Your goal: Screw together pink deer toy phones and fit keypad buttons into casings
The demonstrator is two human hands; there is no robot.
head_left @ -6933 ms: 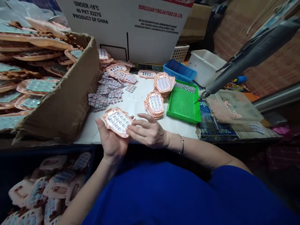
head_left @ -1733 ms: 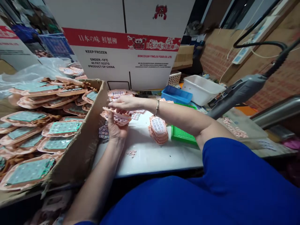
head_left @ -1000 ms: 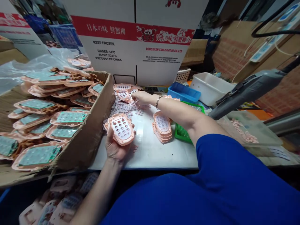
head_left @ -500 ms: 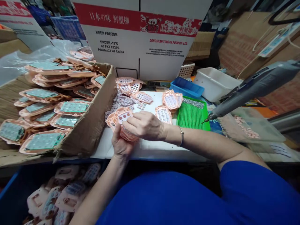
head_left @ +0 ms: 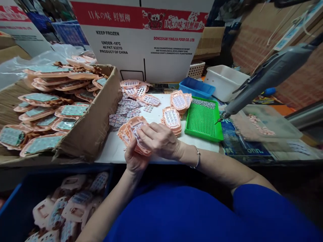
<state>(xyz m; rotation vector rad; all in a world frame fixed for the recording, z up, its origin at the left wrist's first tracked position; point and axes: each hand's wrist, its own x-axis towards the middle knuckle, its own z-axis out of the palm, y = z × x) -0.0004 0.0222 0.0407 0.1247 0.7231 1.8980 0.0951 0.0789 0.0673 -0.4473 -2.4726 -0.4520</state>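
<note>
My left hand (head_left: 136, 158) holds a peach plastic shell (head_left: 123, 132) from below, its thumb over the near edge. The shell is tilted and has a pale button panel set in its middle. Bent over that panel are the fingers of my right hand (head_left: 161, 139); whether they pinch a small part is hidden. Just beyond the shell lie many small pale button pieces (head_left: 126, 109) on the white work surface (head_left: 108, 148). A stack of similar shells with white keypads (head_left: 172, 119) stands to the right of my hands.
On the left is a cardboard box (head_left: 93, 124) full of shells with green boards. A green tray (head_left: 203, 121) holds small metal parts, and a grey electric screwdriver (head_left: 264, 80) hangs over its right side. A blue bin (head_left: 15, 205) with more shells sits below left.
The whole view has shifted slightly. My right hand's fingers have flattened over the shell's panel, and more of the shell stack beside it shows. My left hand keeps its hold on the shell.
</note>
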